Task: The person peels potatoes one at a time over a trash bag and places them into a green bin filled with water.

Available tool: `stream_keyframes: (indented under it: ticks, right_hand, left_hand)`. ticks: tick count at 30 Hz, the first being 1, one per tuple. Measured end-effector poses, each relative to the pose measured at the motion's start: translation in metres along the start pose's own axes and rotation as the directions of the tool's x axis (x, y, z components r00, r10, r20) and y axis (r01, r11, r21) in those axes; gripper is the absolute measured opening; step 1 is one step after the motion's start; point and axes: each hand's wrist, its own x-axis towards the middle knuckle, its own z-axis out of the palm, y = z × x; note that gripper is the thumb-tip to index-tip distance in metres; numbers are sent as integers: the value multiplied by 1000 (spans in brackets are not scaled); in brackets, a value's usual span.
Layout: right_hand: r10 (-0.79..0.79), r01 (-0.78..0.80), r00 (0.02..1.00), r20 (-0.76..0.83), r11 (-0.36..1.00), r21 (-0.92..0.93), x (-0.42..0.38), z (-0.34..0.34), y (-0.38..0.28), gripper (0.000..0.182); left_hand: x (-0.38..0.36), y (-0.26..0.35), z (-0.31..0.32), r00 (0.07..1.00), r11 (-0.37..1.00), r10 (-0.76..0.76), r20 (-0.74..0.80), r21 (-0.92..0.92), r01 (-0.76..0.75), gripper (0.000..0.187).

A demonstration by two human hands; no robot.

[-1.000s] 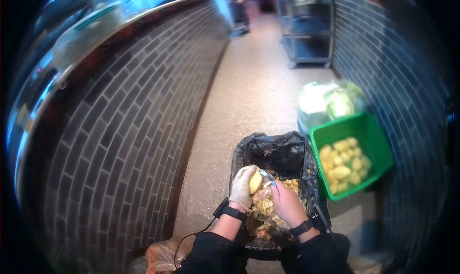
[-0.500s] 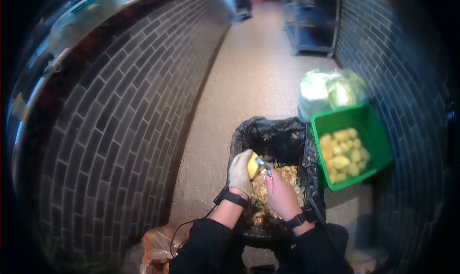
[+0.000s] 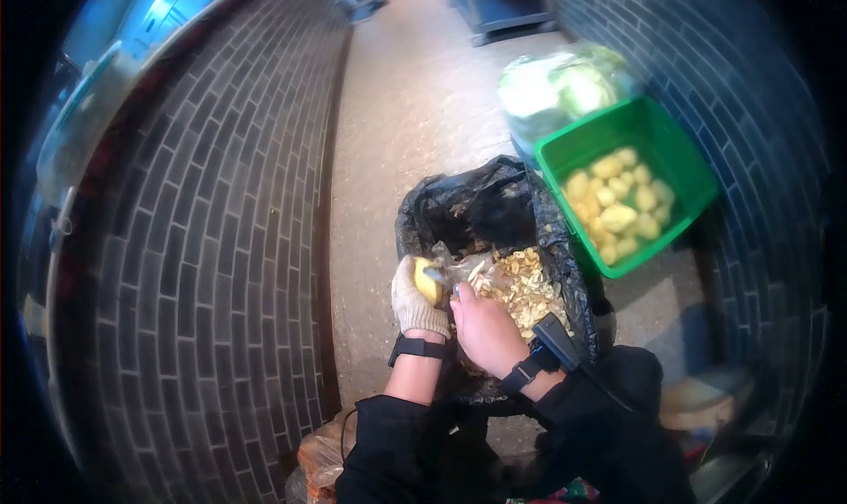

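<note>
My left hand (image 3: 415,299), in a whitish knit glove, is wrapped round a yellow potato (image 3: 428,281) over a bin. My bare right hand (image 3: 483,326) grips a peeler (image 3: 438,276), whose blurred metal head is at the potato's right side. Below both hands is the bin lined with a black bag (image 3: 472,191). Pale peelings (image 3: 529,292) and a piece of clear plastic lie inside it. To the right, a green crate (image 3: 675,200) holds several peeled potatoes (image 3: 618,215).
Behind the crate stands a clear bag of cabbages (image 3: 565,85). A plastic sack (image 3: 322,460) lies at the lower left. Dark brick walls (image 3: 221,239) run along both sides, and a wheeled cart (image 3: 507,6) stands farther up the floor.
My view has tilted down and shifted, so the bin and crate appear higher and farther left. Both hands stay over the bin, the potato and peeler still in them.
</note>
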Motion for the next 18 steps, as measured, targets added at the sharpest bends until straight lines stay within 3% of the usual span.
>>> stream_keyframes:
  ticks: [2, 4, 8, 11, 14, 16, 18]
  right_hand:
    - [-28, 26, 994, 104, 1000, 16, -11, 8, 0, 22]
    - [-22, 15, 989, 148, 999, 47, -16, 15, 1, 22]
    - [-93, 85, 990, 108, 993, 79, -9, 2, 4, 23]
    - [-35, 30, 998, 50, 995, 95, 0, -22, 0, 21]
    - [-103, 108, 990, -93, 993, 50, 14, -27, 14, 21]
    - [-71, 73, 997, -38, 996, 51, 18, -39, 11, 21]
    - [-86, 89, 995, -51, 995, 53, 21, -41, 12, 20]
  left_hand:
    - [-11, 14, 8, 989, 992, -122, -79, -29, 120, 40]
    - [0, 20, 9, 986, 997, -47, -162, 55, 56, 46]
    - [16, 25, -6, 995, 997, -76, -61, 26, 78, 55]
    - [18, 26, -7, 957, 972, -155, 243, -134, 192, 45]
    - [-3, 28, 13, 969, 974, -205, 136, -67, 216, 42]
    - [-13, 29, 17, 975, 981, -194, 112, -5, 196, 40]
    - [-16, 30, 16, 910, 951, -306, 281, 48, 305, 39]
